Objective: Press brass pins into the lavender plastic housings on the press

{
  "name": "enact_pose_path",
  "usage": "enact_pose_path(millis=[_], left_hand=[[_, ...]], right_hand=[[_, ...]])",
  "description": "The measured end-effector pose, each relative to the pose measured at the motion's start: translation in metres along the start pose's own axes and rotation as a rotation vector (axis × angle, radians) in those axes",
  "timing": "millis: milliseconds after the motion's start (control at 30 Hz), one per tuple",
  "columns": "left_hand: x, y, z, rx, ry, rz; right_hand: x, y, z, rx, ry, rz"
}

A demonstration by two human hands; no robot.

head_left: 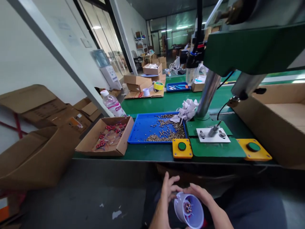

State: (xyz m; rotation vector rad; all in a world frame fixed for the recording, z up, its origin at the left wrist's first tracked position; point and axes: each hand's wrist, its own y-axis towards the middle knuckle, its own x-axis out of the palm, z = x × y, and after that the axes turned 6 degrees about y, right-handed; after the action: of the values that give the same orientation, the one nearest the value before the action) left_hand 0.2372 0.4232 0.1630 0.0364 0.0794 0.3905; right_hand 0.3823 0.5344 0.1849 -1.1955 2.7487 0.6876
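A pale white plastic housing [199, 211], shaped like a short round cup, is tilted with its open end facing me above my lap. Inside it sits a small motor part [188, 208] with copper windings. My right hand [203, 195] grips the housing, its fingers along the upper right side. On the left, my left hand [166, 194] has its fingers stretched out and apart, close beside the housing's rim. Whether its fingertips touch the housing I cannot tell. A little red shows under the housing, mostly hidden.
On the green bench stand a cardboard box [127, 136] of red wound parts and a blue tray [143, 122] of small metal pieces. A green press [250, 47] rises over a metal fixture [213, 135], between yellow button boxes [182, 154]. A large carton [252, 127] stands right.
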Motion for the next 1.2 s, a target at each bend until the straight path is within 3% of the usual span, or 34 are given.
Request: enact_pose_path(millis=[100, 200, 300, 433, 600, 767, 967, 1200], left_hand=[[0.000, 0.004, 0.002, -0.245, -0.412, 0.062], [0.004, 0.011, 0.014, -0.512, -0.612, 0.109], [0.006, 0.020, 0.015, -0.606, -0.732, 0.092], [-0.001, 0.021, -0.010, -0.678, -0.750, 0.137], [-0.004, 0.001, -0.035, -0.685, -0.639, 0.196], [0.014, -0.014, -0.017, -0.500, -0.788, 0.041], [0.036, 0.007, 0.012, -0.460, -0.981, 0.153], [0.036, 0.025, 0.015, -0.487, -1.055, 0.122]], right_hand=[[-0.004, 0.002, -0.003, 0.015, 0.020, -0.022], [-0.002, 0.003, -0.005, 0.001, 0.042, -0.071], [0.001, 0.001, -0.005, -0.005, 0.008, -0.081], [0.000, -0.001, -0.003, 0.037, -0.010, -0.077], [-0.011, 0.001, 0.006, 0.063, 0.008, -0.068], [-0.013, 0.001, 0.014, 0.093, -0.059, -0.122], [0.000, -0.009, 0.022, 0.088, -0.094, -0.177], [0.003, -0.010, 0.027, -0.004, -0.175, -0.143]])
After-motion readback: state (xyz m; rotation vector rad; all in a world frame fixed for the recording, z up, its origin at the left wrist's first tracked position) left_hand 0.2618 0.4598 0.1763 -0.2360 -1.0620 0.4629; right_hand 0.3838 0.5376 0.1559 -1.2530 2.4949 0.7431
